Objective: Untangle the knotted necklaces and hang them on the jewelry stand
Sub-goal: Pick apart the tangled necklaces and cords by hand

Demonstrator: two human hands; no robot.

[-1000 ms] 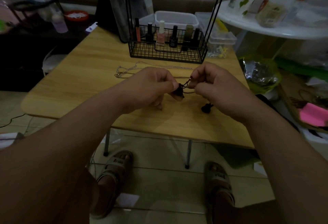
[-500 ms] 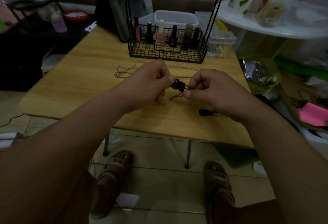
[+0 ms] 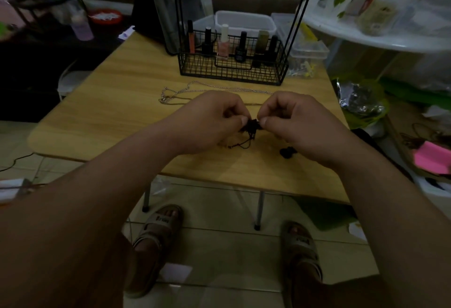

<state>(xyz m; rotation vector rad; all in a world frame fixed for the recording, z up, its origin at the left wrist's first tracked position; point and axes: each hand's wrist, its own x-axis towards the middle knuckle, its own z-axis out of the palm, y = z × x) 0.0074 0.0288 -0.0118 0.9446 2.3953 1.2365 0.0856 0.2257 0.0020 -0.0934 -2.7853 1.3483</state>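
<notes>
A knotted black cord necklace (image 3: 251,127) hangs just above the wooden table (image 3: 109,117), pinched between both hands. My left hand (image 3: 210,122) pinches its left side and my right hand (image 3: 297,122) pinches its right side, thumbs nearly meeting. A thin loose end of the cord trails down onto the table below. A small black pendant (image 3: 286,152) lies on the table beside my right hand. A silver chain necklace (image 3: 185,91) lies stretched out behind my hands. The black wire jewelry stand (image 3: 231,68) rises at the back of the table.
The stand's basket holds several nail polish bottles (image 3: 223,43). Clear plastic boxes (image 3: 307,51) sit behind and to its right. A white round table (image 3: 380,36) with clutter stands at the right. My sandalled feet (image 3: 156,232) are on the tiled floor below the table's front edge.
My hands have drawn closer together around the black knot and lowered slightly. A loose end of cord now trails onto the table. The silver chain has not moved.
</notes>
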